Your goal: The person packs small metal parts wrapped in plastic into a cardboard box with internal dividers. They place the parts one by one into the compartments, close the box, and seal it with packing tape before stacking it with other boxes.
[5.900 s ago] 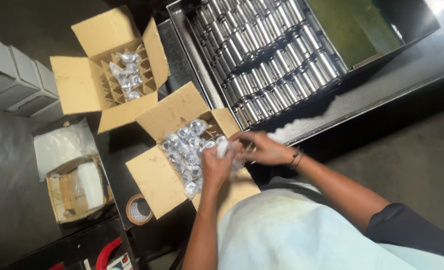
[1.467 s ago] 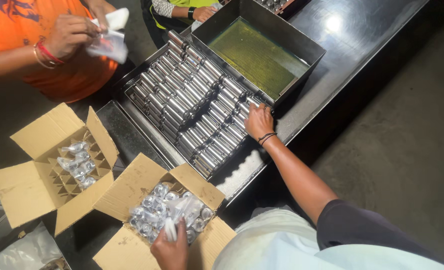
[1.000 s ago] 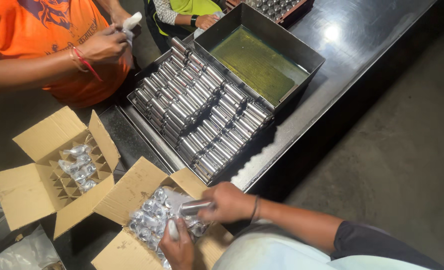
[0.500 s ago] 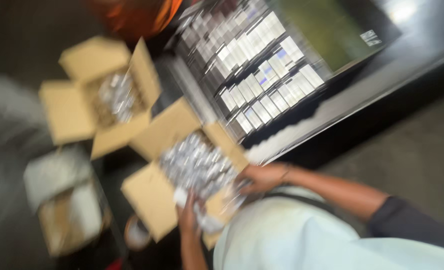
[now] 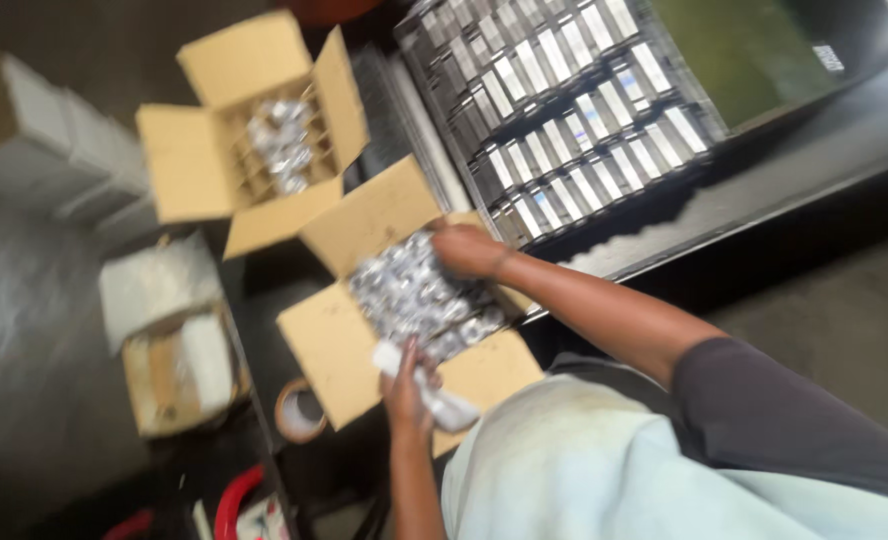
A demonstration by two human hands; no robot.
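My left hand (image 5: 407, 385) is closed around a small white-wrapped piece (image 5: 434, 395) at the near edge of the open cardboard box (image 5: 329, 345). My right hand (image 5: 469, 250) rests inside that box at its far side, on the shiny wrapped pieces (image 5: 414, 295) that fill it; blur hides whether it grips one. A second open box (image 5: 204, 170) with the same silvery contents sits just beyond. To the right stands a dark tray of metal cylinders (image 5: 574, 110) in rows. A tape roll (image 5: 299, 410) lies near my left wrist.

Heavy motion blur, perhaps dim, soft shadows
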